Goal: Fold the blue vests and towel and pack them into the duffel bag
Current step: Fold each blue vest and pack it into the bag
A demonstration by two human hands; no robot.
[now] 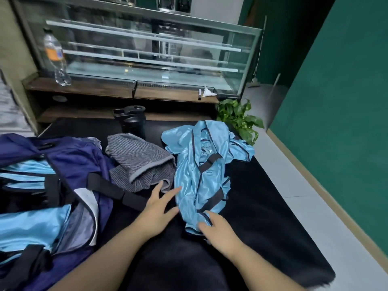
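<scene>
A crumpled light-blue vest (201, 169) with black trim lies on the black mat (262, 217), right of centre. My left hand (161, 204) reaches toward its left edge with fingers spread, fingertips touching the fabric. My right hand (216, 227) lies on the vest's near end, fingers on the hem; a grip is not plain. A grey striped towel (138, 162) lies rumpled between the vest and the navy duffel bag (79, 164) at the left. The bag is open, with folded light-blue cloth (31, 223) inside.
A black lidded bottle (133, 120) stands behind the towel. A green plant (239, 118) is at the mat's far right corner. A glass display case (147, 51) with a plastic water bottle (55, 57) stands behind. Grey floor and a green wall lie to the right.
</scene>
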